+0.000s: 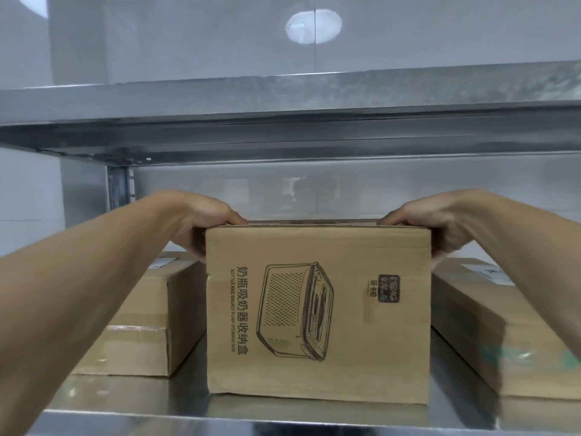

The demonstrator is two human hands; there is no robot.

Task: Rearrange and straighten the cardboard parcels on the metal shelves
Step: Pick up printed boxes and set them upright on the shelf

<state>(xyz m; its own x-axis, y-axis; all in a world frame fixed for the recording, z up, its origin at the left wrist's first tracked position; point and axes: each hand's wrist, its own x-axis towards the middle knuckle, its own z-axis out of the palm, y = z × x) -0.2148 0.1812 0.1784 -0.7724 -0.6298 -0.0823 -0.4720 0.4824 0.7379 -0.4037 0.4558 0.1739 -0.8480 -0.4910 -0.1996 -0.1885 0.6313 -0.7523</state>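
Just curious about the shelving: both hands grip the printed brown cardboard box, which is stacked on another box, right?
Not stacked: the head view shows the printed brown cardboard box standing directly on the shiny metal shelf, gripped by the left hand and right hand.

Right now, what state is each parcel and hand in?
Printed brown cardboard box: standing on metal shelf, print sideways, held.
Left hand: grips its upper left corner.
Right hand: grips its upper right corner.
Flat brown cardboard parcel, left: lying flat.
Flat white-labelled cardboard parcel, right: lying flat.
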